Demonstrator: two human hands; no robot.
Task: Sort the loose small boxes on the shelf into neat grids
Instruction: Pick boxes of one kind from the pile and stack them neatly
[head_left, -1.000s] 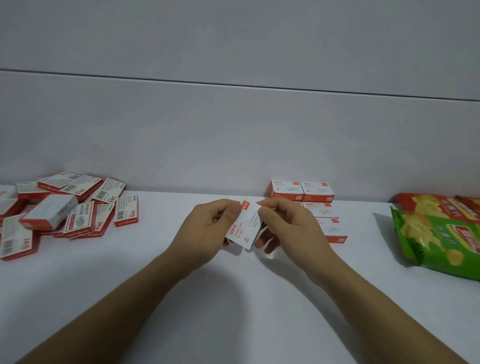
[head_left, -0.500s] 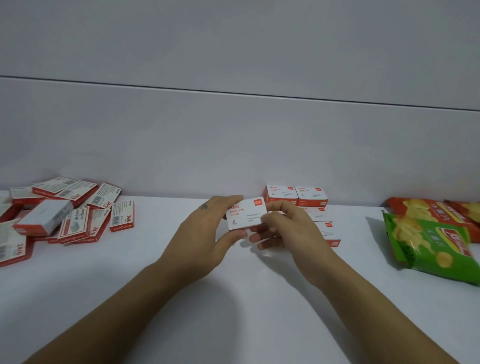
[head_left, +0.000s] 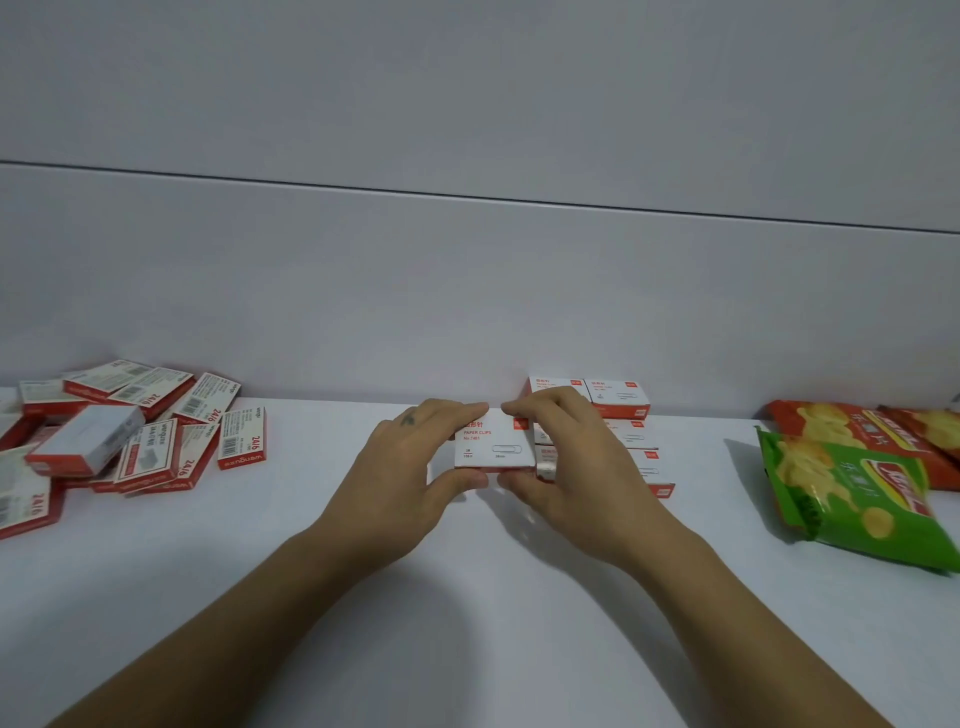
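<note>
Beside the started grid (head_left: 618, 400), the left hand (head_left: 410, 467) and right hand (head_left: 571, 467) each keep a pinching grip on one paper-clip box (head_left: 493, 441). Placing it likely needs flush alignment.

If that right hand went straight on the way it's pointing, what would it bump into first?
The right hand points forward-left, pinching a white-and-red paper clip box. It would probably meet the left hand first, whose fingertips grip the same box; beyond lies the grey wall.
</note>
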